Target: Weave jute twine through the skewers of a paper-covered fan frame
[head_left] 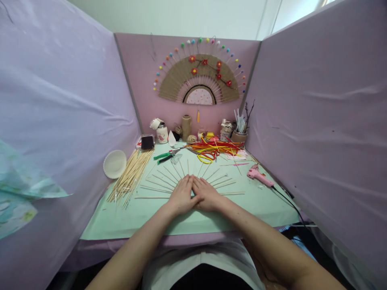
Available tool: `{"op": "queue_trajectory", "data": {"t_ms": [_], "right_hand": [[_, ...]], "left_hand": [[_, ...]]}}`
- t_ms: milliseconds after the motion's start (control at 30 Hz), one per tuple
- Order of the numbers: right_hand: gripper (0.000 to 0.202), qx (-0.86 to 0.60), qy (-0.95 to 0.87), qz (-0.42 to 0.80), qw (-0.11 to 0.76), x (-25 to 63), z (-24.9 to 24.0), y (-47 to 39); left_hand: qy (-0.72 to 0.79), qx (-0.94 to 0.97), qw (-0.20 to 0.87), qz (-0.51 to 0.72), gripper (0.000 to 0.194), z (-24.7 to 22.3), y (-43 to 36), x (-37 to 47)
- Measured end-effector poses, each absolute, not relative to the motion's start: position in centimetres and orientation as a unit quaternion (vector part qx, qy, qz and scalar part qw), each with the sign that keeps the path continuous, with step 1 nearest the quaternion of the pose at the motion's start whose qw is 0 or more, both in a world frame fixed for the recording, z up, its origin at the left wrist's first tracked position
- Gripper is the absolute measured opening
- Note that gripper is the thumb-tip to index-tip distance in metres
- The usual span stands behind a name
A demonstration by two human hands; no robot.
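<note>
My left hand [182,193] and my right hand [206,193] lie flat side by side on the green table cover, thumbs meeting, fingers stretched forward. Under and around them, thin wooden sticks [161,182] spread outward like a fan. The middle where the sticks come together is hidden beneath my palms. More sticks [231,193] of the fan reach out past my right hand. Neither hand grips anything.
A pile of loose sticks [133,173] and a white bowl [115,164] are at left. Green-handled pliers [165,155], scissors [204,158] and red and yellow strips [217,147] lie behind. A corded pink glue gun [260,176] sits right. A decorated fan [198,76] hangs at the back.
</note>
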State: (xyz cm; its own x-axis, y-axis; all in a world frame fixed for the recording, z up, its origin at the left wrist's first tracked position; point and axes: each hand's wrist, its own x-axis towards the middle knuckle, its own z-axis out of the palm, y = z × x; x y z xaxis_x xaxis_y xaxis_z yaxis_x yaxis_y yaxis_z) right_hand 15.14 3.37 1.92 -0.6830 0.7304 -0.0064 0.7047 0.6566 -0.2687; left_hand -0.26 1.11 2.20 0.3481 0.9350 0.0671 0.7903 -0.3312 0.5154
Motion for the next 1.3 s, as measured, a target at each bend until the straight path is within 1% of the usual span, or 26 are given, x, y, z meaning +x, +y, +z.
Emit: {"op": "queue_trajectory", "data": {"t_ms": [367, 533, 667, 833, 1133, 1300], "right_hand": [[0.082, -0.450, -0.886, 0.099, 0.048, 15.2, 1.8, 3.9], [0.085, -0.439, -0.894, 0.080, 0.048, 15.4, 1.8, 3.3], [0.084, -0.428, -0.899, 0.085, 0.043, 15.5, 1.5, 2.8], [0.089, -0.428, -0.896, 0.114, 0.038, 15.4, 1.6, 2.7], [0.091, -0.420, -0.899, 0.118, 0.049, 15.6, 1.0, 3.0], [0.092, -0.413, -0.902, 0.110, 0.063, 15.7, 0.6, 3.2]], "left_hand": [[0.532, 0.802, 0.205, 0.178, 0.091, 2.3, 2.3, 0.1], [0.548, 0.789, 0.199, 0.193, 0.092, 2.0, 1.3, -0.4], [0.559, 0.799, 0.177, 0.134, 0.094, 2.1, 0.6, -0.5], [0.558, 0.812, 0.145, 0.088, 0.097, 2.2, 0.5, -0.5], [0.550, 0.821, 0.115, 0.102, 0.098, 1.2, 0.7, -0.6], [0.553, 0.818, 0.120, 0.103, 0.099, 1.3, 0.6, -0.5]]}}
